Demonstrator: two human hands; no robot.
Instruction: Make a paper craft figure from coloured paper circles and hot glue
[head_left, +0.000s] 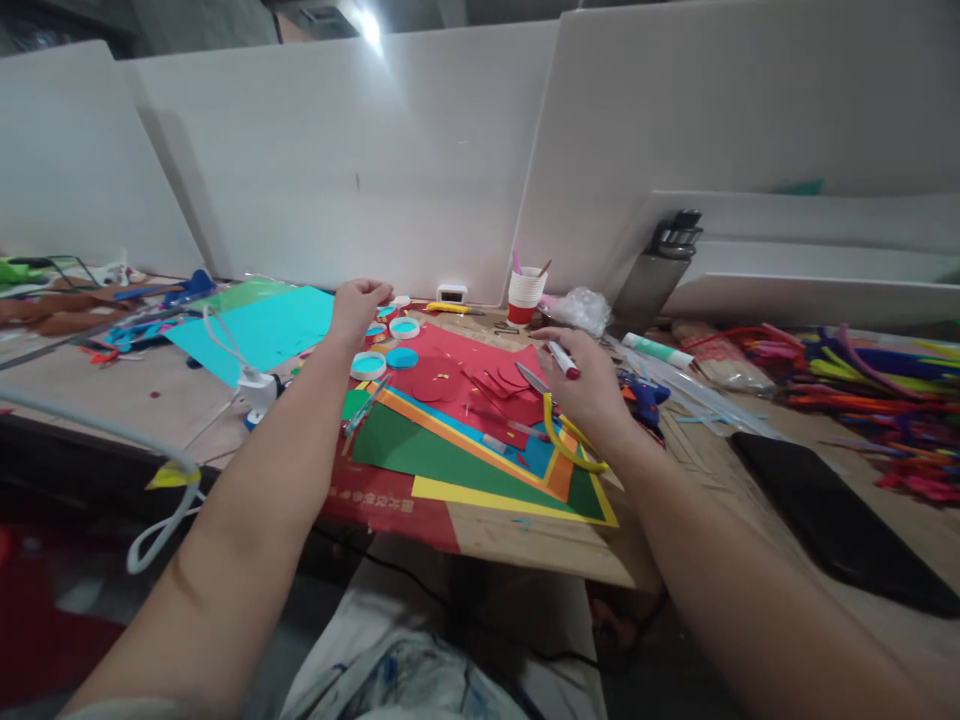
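Head view. Stained pale cloth (420,680) over the person's lap nearest, bare forearms reaching past it on both sides to the worktable.

Left hand (357,306): fingers bent and drawn narrow, above the table near white-rimmed blue rounds (405,327). From where I stand, cannot tell whether the fingertips meet or pinch something small.

Right hand (589,380): fingers closed around a white marker (561,356), red end pointing toward the wearer. Yellow-handled scissors (555,437) just below this hand, blades apart; contact with the hand cannot be told.

Between the hands: red sheet (480,350) bearing cut red scraps, over layered sheets, green (405,440) among them. Turquoise sheet (277,325) left of the left hand. Beyond: stacked paper cups (526,290), upright, with thin tools inside. Right side: black flat slab (832,515), and bundled coloured pipe cleaners (885,390).
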